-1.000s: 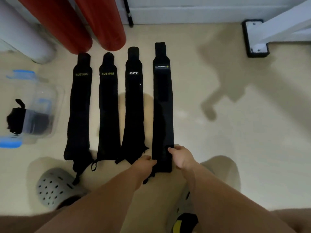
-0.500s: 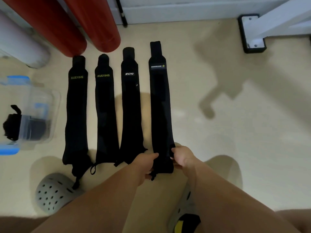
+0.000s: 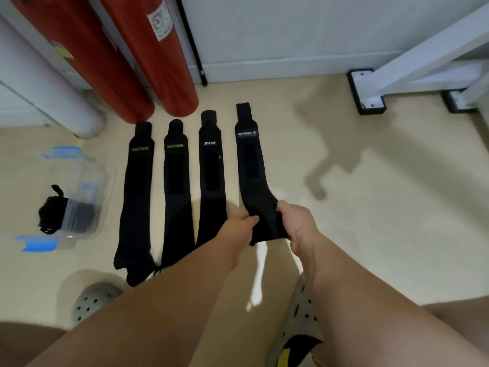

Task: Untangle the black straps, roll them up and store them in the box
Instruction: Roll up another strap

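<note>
- The left hand pinches the near end of the rightmost strap by its left edge, fingers curled onto the fabric.
- The right hand grips the same end from the right, thumb on top. The strap's end is held between the two hands.
- The far part of that strap lies flat on the floor, label end away from the person.
- Three other straps lie stretched out side by side just to its left, none touching it.
- The box — clear, with blue clips — sits well to the left, with a rolled strap at its near wall.
- Red cylinders stand beyond the straps; a grey clog is near their close ends.
</note>
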